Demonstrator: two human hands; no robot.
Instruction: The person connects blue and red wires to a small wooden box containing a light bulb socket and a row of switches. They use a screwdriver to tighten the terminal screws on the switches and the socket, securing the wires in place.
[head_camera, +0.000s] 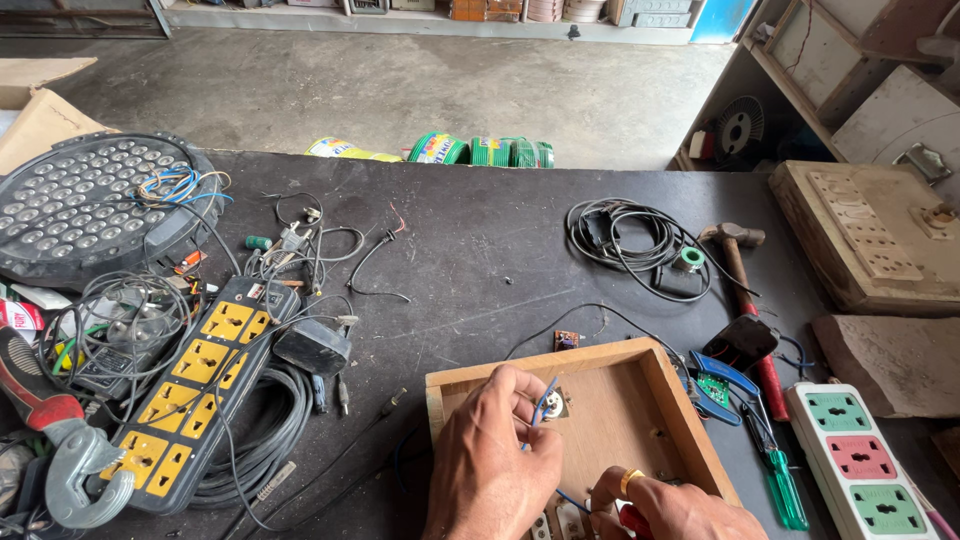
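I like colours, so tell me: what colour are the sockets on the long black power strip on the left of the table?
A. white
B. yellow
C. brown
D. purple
B: the black power strip carries a double row of yellow sockets along its top.

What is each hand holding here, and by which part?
The left hand pinches a thin blue wire near its upper end, over the wooden box. The right hand grips a red-handled tool by its handle; the tool's kind cannot be told.
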